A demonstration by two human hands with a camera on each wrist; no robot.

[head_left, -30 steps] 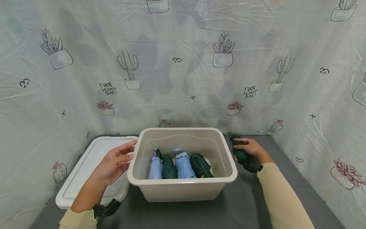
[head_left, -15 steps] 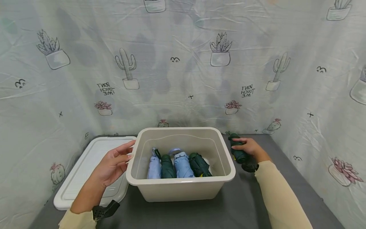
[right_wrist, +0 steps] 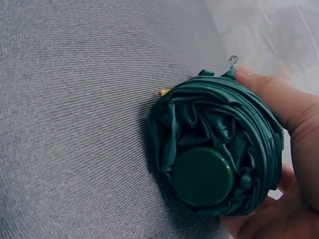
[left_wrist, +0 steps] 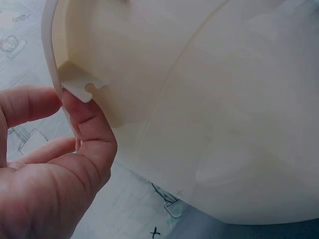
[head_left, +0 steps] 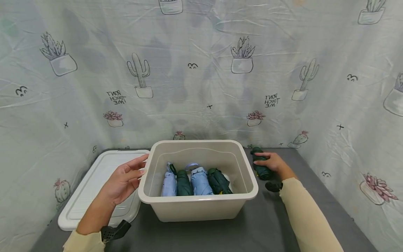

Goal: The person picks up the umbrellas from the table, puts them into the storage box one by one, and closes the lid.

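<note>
Head view: pinching the left rim (head_left: 142, 187) of the bin (head_left: 198, 211) with the left hand (head_left: 122, 182) and, just right of that bin, gripping with the right hand (head_left: 274, 163) a green umbrella (head_left: 262, 171), likely light, soft and slippery, best held round its middle

Mirrored lettering (head_left: 116, 97) on the patterned curtain (head_left: 176, 112) reads "DON'T TOUCH ME" (twice over).

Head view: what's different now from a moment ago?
Very little. The black device on the right wrist shifted slightly away from the near end of the dark green umbrella. The right hand still holds that umbrella; nothing was released. The left hand stays at the bin rim; the four folded umbrellas inside and white lid stayed put.
</note>
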